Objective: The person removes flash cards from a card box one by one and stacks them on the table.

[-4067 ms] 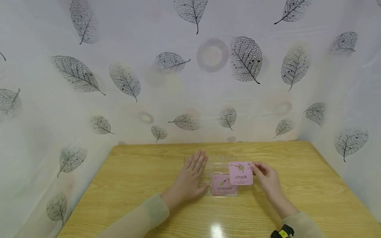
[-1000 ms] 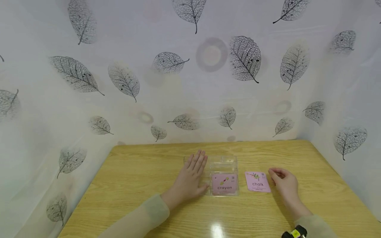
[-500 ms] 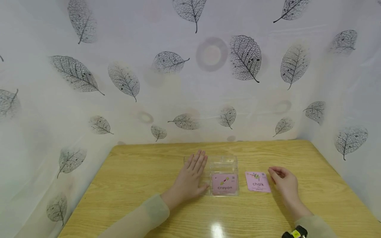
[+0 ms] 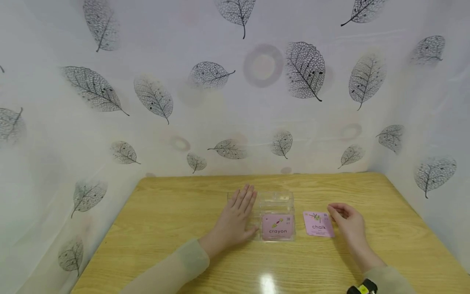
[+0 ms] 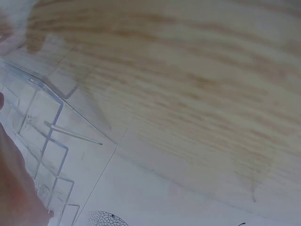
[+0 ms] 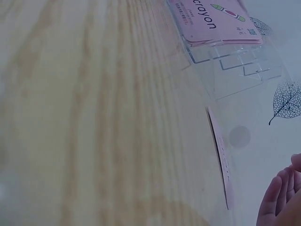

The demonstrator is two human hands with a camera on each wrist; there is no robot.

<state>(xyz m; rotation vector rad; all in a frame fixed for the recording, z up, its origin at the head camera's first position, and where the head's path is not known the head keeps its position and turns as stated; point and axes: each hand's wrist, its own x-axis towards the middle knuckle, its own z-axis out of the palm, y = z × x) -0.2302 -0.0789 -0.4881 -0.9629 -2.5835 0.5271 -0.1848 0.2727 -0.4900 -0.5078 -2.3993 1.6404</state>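
My left hand lies with straight fingers over the left part of a clear, tiered plastic card holder. A pink card lettered "crayon" is in the holder's front tier; the right wrist view shows another card edge under this crayon card. On the table right of the holder lies a pink "chalk" card, seen nearly edge-on as a thin card in the right wrist view. Close by its upper right corner, my right hand has loosely bent fingers and holds nothing; a gap to the card shows in the right wrist view.
A wood-grain table carries everything. Pale curtain with dark leaf prints rises behind the table and along both sides. A black wristband is on the right wrist.
Earlier, my right hand held the chalk card over the holder's right edge; now the card lies on the table. Lately that hand has shifted slightly left. My left hand stays put.
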